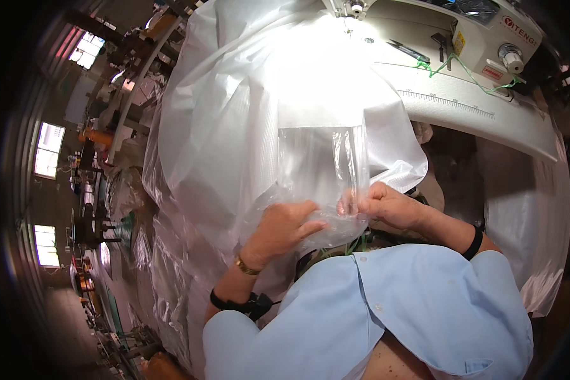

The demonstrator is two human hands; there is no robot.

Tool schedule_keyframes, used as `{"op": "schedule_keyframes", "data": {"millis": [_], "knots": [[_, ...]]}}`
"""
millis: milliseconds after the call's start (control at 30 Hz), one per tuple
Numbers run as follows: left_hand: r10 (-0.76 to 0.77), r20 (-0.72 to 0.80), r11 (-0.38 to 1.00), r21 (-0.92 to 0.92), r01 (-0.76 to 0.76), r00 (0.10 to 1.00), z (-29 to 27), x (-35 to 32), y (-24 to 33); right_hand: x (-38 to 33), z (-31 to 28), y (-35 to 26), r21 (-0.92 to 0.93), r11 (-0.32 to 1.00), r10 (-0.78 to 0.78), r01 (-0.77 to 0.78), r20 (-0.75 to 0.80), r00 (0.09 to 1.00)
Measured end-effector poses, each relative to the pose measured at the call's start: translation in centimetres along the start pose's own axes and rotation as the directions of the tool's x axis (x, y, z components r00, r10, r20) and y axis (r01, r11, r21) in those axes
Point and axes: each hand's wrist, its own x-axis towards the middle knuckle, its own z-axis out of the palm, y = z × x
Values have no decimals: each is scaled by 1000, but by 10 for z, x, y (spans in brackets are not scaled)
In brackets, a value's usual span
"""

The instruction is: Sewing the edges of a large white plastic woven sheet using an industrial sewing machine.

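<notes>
A panel of clear plastic film point(310, 155) is lying near mid-view, its far edge meeting white woven sheeting point(212, 145), which is spreading around it from 8 o'clock clockwise to 3 o'clock. At the film's 4 o'clock, the right hand point(381, 206) is pinching its near right part between thumb and fingers. At 7 o'clock, the left hand point(284, 229) is touching the film, fingers partly bending; I cannot tell whether that grip is clenching any. A sewing machine point(487, 54) is standing at 2 o'clock, green thread point(423, 64) trailing beside it.
</notes>
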Motion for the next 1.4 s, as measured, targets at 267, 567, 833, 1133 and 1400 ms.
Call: {"op": "schedule_keyframes", "data": {"millis": [267, 567, 833, 1133, 1400], "knots": [[-199, -62, 970, 129, 206, 978, -42, -104, -43, 15, -4, 5, 212, 972, -65, 100, -166, 984], [-754, -278, 485, 375, 790, 595, -90, -401, -238, 2, -17, 2, 235, 972, 2, 22, -101, 995], [-788, -287, 356, 509, 784, 544, -152, -315, -220, -8, -34, -1, 188, 982, 57, 5, -321, 945], [359, -237, 888, 383, -253, 903, -40, 4, 58, -1, -26, 3, -37, 983, -175, 182, -515, 839], [432, -401, 701, 713, -21, 808, 19, 130, 13, -12, -17, -13, -165, 976, -207, 144, -483, 851]]}}
